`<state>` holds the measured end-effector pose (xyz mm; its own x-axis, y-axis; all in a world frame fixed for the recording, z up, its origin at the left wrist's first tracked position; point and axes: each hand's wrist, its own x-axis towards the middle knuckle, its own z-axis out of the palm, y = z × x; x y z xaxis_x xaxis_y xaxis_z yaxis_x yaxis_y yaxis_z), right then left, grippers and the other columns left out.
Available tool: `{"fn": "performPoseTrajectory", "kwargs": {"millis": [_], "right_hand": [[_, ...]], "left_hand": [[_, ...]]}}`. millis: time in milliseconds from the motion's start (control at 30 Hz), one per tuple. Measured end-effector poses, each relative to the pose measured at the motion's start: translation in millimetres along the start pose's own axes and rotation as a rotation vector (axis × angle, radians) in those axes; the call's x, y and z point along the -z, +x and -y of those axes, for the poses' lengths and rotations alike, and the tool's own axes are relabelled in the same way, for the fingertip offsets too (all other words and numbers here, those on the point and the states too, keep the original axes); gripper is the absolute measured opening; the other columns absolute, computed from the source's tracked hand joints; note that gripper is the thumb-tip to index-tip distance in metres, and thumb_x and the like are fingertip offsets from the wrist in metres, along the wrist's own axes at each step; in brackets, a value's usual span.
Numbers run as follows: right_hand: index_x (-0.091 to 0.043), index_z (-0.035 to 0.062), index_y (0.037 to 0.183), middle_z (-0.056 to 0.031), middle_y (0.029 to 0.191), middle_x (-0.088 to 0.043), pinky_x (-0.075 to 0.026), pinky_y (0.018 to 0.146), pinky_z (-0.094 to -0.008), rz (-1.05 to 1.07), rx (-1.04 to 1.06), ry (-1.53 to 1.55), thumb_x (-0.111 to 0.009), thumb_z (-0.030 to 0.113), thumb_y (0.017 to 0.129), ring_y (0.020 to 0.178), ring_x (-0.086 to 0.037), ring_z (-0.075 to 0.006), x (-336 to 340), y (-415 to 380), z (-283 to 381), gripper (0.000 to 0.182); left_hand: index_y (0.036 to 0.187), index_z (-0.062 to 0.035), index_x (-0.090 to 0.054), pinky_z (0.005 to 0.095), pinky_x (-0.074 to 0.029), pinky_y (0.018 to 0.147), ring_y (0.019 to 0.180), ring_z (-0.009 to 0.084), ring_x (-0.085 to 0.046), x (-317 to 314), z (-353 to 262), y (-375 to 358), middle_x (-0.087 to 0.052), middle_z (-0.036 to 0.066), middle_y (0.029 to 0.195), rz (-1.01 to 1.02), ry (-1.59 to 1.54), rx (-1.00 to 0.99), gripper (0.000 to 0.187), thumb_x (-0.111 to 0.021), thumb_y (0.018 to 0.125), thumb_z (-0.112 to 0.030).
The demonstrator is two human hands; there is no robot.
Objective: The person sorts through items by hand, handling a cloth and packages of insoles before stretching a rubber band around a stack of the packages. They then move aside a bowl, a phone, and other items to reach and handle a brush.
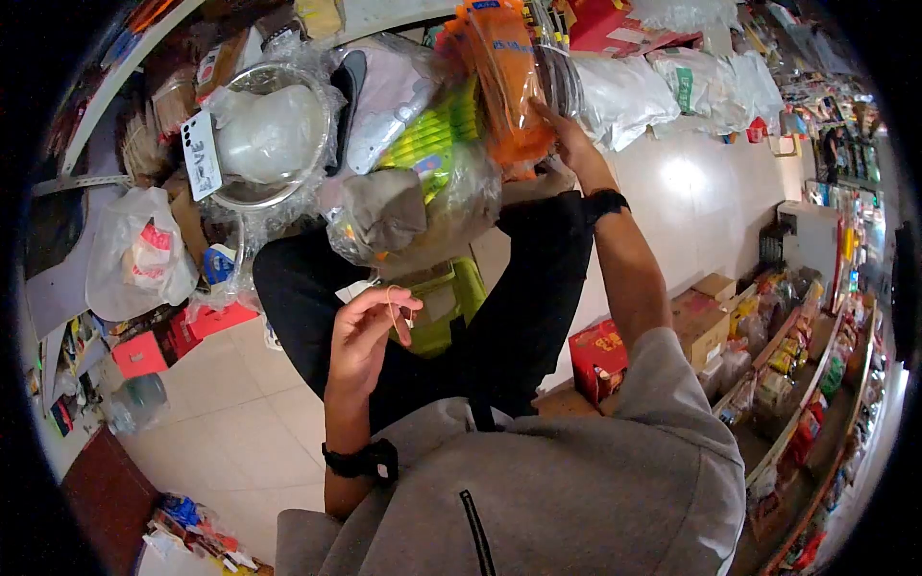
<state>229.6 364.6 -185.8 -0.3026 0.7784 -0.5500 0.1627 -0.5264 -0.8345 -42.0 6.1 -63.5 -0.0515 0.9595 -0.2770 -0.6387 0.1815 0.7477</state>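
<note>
My left hand (370, 322) is raised over my lap with its fingers curled together. A thin tan loop that looks like a rubber band (391, 299) hangs about its fingers. My right hand (574, 152) reaches forward and grips the right edge of a stack of orange plastic packets (504, 77); some of its fingers are hidden there. Just left of the packets lie bright yellow-green packages (437, 139) in clear wrap. Closer to my knees is a grey-brown cloth-like item (384, 209) in a clear bag.
A metal basin (322, 158) with a white phone-like slab (202, 156) stands at left. White plastic bags (624, 96) lie at right. Between my legs is a green plastic container (437, 317). A red box (597, 360), cardboard boxes (699, 326) and stocked shelves (807, 384) line the right side.
</note>
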Motion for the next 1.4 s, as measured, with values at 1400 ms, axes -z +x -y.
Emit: {"fn": "performPoseTrajectory", "kwargs": {"millis": [1400], "right_hand": [[-0.054,0.0044,0.132,-0.0069,0.137,-0.053,-0.044,0.102,-0.0341,0.338,-0.231,0.261,-0.052,0.024,0.098,0.121,-0.053,-0.0202,0.1,0.1,-19.9,0.039]], "left_hand": [[0.133,0.0031,-0.051,0.0260,-0.054,0.069,0.076,0.0126,-0.064,-11.0,-12.3,-9.5,-0.062,0.019,0.122,-0.119,0.199,0.043,0.051,-0.065,0.084,0.003]]}}
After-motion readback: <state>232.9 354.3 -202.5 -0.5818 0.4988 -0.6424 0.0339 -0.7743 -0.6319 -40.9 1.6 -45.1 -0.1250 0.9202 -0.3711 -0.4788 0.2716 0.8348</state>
